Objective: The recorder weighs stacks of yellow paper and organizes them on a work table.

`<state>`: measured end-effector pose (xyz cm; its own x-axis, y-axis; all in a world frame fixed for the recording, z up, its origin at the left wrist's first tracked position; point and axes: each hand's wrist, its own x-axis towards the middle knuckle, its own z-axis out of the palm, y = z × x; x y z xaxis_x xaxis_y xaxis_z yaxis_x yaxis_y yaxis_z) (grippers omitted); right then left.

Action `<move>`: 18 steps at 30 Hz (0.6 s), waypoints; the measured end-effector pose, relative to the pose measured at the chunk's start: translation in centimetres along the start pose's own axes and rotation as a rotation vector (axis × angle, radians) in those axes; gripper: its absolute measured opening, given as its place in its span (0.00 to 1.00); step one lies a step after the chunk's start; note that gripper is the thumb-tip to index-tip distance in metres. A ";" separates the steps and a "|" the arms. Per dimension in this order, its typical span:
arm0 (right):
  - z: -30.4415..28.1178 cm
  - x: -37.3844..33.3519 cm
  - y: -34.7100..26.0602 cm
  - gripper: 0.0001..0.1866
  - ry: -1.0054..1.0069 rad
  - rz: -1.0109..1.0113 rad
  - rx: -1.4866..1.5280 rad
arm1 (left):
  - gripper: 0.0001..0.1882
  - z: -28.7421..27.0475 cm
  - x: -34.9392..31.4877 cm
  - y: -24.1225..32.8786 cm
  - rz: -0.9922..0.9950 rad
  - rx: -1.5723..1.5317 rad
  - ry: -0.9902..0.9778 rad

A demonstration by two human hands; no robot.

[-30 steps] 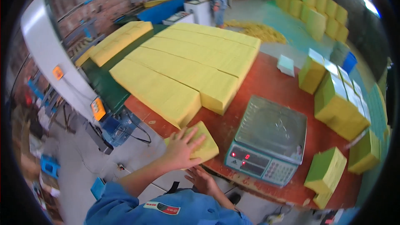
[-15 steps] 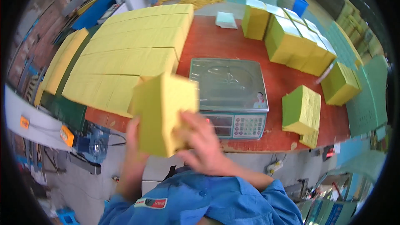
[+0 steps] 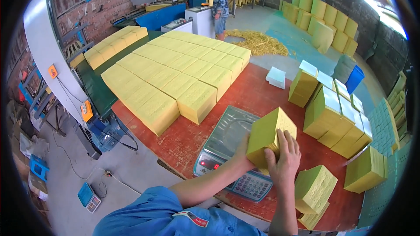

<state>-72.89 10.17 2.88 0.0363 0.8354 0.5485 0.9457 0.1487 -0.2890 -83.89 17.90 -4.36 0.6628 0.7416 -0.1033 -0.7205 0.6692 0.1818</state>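
Note:
Between my two hands is a thick block of yellow paper (image 3: 264,137), tilted above the right part of a digital weighing scale (image 3: 227,126) with a metal pan. My left hand (image 3: 243,152) supports it from the left and below, its fingers mostly hidden behind the block. My right hand (image 3: 286,155) grips the right face, thumb at the front and fingers along the side. Nearest to that hand on the red tabletop (image 3: 183,148), another yellow paper block (image 3: 316,188) leans on a smaller yellow stack (image 3: 314,217).
Rows of yellow paper blocks (image 3: 175,72) cover the table's left. At right stand blocks topped with white sheets (image 3: 326,105) and a separate yellow block (image 3: 366,170). White sheets (image 3: 276,77) lie at the far edge. A person (image 3: 220,8) stands at machinery beyond.
The paper block has moved right, from left of the scale to over it, with both hands still on it. My view has turned and risen, showing more of the room.

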 end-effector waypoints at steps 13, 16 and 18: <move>3.8 0.5 -5.1 0.34 -0.076 -0.126 -0.156 | 0.43 -3.7 -5.6 24.2 0.963 2.716 0.697; 3.8 0.8 -5.0 0.34 -0.117 -0.129 -0.171 | 0.51 -8.1 -1.5 28.7 0.420 2.798 0.720; 3.3 0.5 -5.7 0.36 -0.177 -0.083 -0.159 | 0.52 -9.3 -1.0 28.5 0.399 2.815 0.687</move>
<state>-79.36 11.48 2.23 -0.0878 0.9054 0.4154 0.9825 0.1475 -0.1139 -107.02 36.69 -8.17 0.2660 0.9424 0.2030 0.9568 -0.2838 0.0636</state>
